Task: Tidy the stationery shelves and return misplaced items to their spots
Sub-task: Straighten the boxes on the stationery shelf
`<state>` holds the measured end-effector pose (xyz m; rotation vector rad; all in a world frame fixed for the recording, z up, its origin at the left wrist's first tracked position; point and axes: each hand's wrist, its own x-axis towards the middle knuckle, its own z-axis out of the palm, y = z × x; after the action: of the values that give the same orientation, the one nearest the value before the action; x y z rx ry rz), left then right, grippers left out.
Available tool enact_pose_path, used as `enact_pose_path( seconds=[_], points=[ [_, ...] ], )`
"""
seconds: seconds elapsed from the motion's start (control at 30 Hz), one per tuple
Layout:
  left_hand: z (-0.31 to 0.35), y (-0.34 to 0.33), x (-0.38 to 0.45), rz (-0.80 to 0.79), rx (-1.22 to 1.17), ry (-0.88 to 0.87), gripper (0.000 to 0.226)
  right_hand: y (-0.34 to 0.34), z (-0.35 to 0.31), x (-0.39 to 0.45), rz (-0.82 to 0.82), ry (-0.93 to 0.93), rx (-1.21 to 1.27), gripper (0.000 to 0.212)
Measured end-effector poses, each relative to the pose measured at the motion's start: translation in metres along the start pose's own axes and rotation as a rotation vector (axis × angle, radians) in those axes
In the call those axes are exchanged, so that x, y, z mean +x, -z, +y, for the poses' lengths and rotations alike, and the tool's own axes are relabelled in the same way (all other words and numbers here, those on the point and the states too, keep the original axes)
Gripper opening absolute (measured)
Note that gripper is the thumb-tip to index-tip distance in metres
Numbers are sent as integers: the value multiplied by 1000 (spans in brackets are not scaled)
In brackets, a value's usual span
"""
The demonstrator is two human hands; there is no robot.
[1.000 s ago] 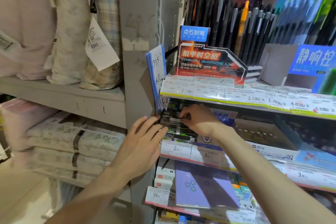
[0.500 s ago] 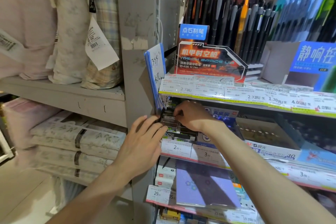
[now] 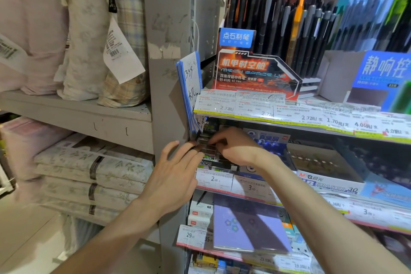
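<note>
At nine o'clock, folded bedding fills the grey shelf. Toward centre, the left hand lies released, straight fingers steadying the near edge of the small dark packets in the box under the price strip. The right hand pinches one packet. Best to slide it level into its row, left fingers bracing the neighbours. Pens stand at one o'clock.

A grey metal upright with chipped paint is seen at centre. To its left, grey shelves are stacked with folded bedding and rolled quilts. A pale tiled floor is seen below.
</note>
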<state>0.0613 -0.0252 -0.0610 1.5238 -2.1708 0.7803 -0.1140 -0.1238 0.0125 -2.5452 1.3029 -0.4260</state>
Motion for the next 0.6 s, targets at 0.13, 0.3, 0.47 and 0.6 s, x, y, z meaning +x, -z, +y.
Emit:
enact_pose_path(
  seconds=[0.13, 0.3, 0.47, 0.6],
  points=[
    [-1, -1, -1, 2, -24, 1, 49, 9, 7, -7, 0, 17, -73, 31],
    [-1, 0, -2, -10, -32, 6, 49, 5, 9, -17, -80, 18, -95, 28],
    [0, 1, -1, -6, -48, 9, 49, 4, 9, -22, -68, 24, -73, 30],
    [1, 1, -3, 21, -67, 10, 50, 2, 12, -31, -33, 39, -80, 28]
  ],
)
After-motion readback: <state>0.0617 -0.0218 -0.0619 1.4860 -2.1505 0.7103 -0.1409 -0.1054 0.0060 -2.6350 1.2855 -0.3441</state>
